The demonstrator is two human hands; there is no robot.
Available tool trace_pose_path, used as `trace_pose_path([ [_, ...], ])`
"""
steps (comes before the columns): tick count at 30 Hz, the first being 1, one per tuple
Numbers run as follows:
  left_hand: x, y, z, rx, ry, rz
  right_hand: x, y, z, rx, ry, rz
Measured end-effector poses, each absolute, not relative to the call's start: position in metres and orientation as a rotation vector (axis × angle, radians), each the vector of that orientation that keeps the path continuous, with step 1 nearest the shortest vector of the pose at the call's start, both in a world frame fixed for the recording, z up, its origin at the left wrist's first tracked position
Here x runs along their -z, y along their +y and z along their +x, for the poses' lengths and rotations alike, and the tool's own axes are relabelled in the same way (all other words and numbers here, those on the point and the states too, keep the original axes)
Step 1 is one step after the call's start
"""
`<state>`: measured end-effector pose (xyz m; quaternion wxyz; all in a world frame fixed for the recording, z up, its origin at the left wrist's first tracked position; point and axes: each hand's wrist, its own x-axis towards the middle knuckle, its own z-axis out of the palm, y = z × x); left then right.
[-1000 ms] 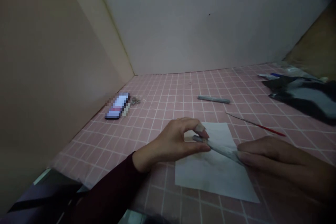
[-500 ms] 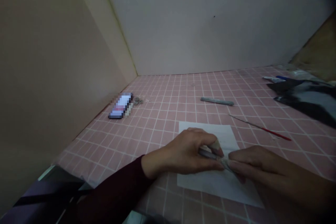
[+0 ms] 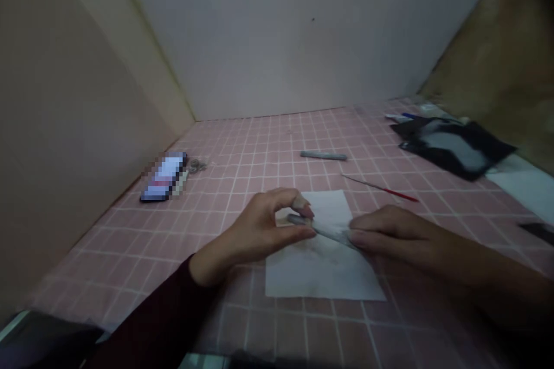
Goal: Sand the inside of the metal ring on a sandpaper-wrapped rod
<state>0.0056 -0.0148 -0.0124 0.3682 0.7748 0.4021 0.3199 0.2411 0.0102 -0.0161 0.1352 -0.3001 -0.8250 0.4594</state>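
Observation:
My left hand (image 3: 264, 225) pinches a thin grey stick (image 3: 298, 219) between thumb and fingers, near the stick's middle. My right hand (image 3: 389, 233) is closed on its other end, where something pale and wrinkled shows at the fingertips. Both hands hover over a white sheet of paper (image 3: 320, 277), which has faint smudges. Beyond the paper, a second grey stick (image 3: 324, 155) lies flat. A thin tool with a red handle (image 3: 401, 194) rests to the right of it.
A phone (image 3: 164, 177) lies at the left beside small grey coiled pieces (image 3: 198, 165). At the right are a black plastic bag (image 3: 459, 147) and a white sheet (image 3: 523, 181). Walls border the pink tiled surface (image 3: 225, 184) behind and at the left.
My hands have moved farther apart, and more of the grey stick shows between them. The view has turned right, showing more of the black bag and the white sheet.

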Motion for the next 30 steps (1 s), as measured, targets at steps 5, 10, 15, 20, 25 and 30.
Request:
trace_pose_path([
  [5, 0.017, -0.013, 0.006, -0.686, 1.003, 2.059, 0.017, 0.016, 0.239, -1.522, -2.45, -0.703],
  [10, 0.02, -0.013, 0.006, -0.752, 1.045, 2.025, 0.017, 0.017, 0.242, -1.493, -2.412, -0.675],
  [15, 0.02, -0.016, 0.012, -0.678, 1.055, 2.088, 0.019, 0.017, 0.24, -1.514, -2.419, -0.627],
  [20, 0.022, -0.013, 0.008, -0.751, 1.122, 2.194, 0.02, 0.021, 0.245, -1.491, -2.384, -0.672],
  [25, 0.026, -0.016, 0.013, -0.714, 1.13, 2.232, 0.024, 0.019, 0.239, -1.475, -2.326, -0.707],
  [30, 0.022, -0.015, 0.011, -0.692, 1.059, 2.056, 0.02, 0.018, 0.241, -1.426, -2.392, -0.634],
])
